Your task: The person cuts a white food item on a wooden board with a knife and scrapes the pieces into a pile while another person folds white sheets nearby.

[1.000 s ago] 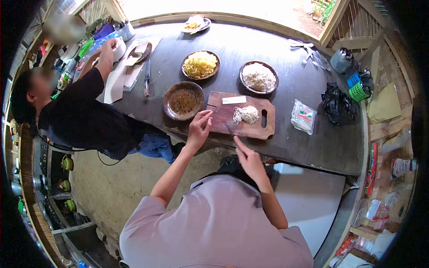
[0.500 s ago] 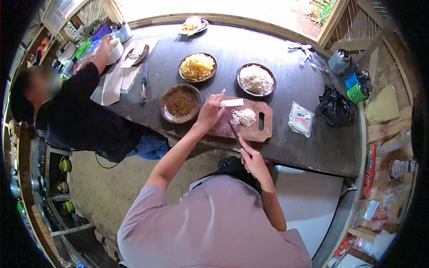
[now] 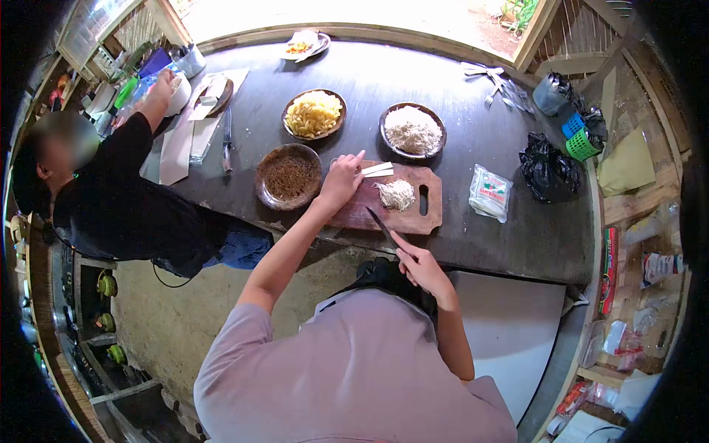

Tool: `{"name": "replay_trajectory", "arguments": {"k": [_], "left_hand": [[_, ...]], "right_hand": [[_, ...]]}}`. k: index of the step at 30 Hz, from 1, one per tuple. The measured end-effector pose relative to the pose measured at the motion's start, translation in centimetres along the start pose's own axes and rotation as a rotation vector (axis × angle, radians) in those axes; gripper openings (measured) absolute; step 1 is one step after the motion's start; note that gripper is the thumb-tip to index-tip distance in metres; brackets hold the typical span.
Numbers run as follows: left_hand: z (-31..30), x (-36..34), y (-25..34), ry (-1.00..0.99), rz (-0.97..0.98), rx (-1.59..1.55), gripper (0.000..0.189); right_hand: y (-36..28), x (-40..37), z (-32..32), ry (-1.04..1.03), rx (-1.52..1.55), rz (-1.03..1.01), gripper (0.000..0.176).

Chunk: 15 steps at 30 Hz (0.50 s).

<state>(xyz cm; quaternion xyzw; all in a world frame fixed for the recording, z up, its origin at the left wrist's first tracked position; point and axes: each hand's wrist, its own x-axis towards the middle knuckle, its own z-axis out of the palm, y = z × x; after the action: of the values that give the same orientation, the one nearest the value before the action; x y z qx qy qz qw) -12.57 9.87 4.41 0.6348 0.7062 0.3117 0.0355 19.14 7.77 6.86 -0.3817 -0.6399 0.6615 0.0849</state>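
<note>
My left hand (image 3: 343,181) is closed at the left part of a wooden cutting board (image 3: 430,193), fingers against white strips (image 3: 378,170) that stick out to its right. Whether it pinches them is hard to tell. My right hand (image 3: 419,264) grips a dark knife (image 3: 380,226), its blade pointing up and left over the board's lower edge. A heap of fine white shreds (image 3: 396,194) lies on the board, just above the blade. Left of my left hand is a bowl of brown crumbly stuff (image 3: 289,177). Bowls of yellow pieces (image 3: 314,114) and of white shreds (image 3: 413,131) sit behind the board.
A person in black (image 3: 125,199) reaches over the table's left end, near a white container (image 3: 179,96). Another knife (image 3: 227,140) lies nearby. On the right are a white packet (image 3: 490,193), a black bag (image 3: 548,167), cutlery (image 3: 502,88) and a green basket (image 3: 582,145).
The knife's blade has moved left, away from the shreds. My left hand has shifted slightly on the board, and two white strips now show apart. The view has turned slightly.
</note>
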Motion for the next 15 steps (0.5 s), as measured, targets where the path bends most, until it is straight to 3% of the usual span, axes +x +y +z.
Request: {"name": "replay_trajectory", "arguments": {"k": [3,5,15], "left_hand": [[-0.1,0.2,-0.2,-0.039,0.003,0.011,0.054],[-0.1,0.1,-0.1,-0.031,0.006,0.026,0.053],[-0.7,0.2,-0.8,-0.048,0.008,-0.091,0.041]], "right_hand": [[0.2,0.0,-0.5,-0.088,0.018,0.025,0.048],[0.2,0.1,-1.1,0.027,0.014,0.044,0.048],[0.0,-0.6,0.5,0.028,0.092,0.0,0.048]]}}
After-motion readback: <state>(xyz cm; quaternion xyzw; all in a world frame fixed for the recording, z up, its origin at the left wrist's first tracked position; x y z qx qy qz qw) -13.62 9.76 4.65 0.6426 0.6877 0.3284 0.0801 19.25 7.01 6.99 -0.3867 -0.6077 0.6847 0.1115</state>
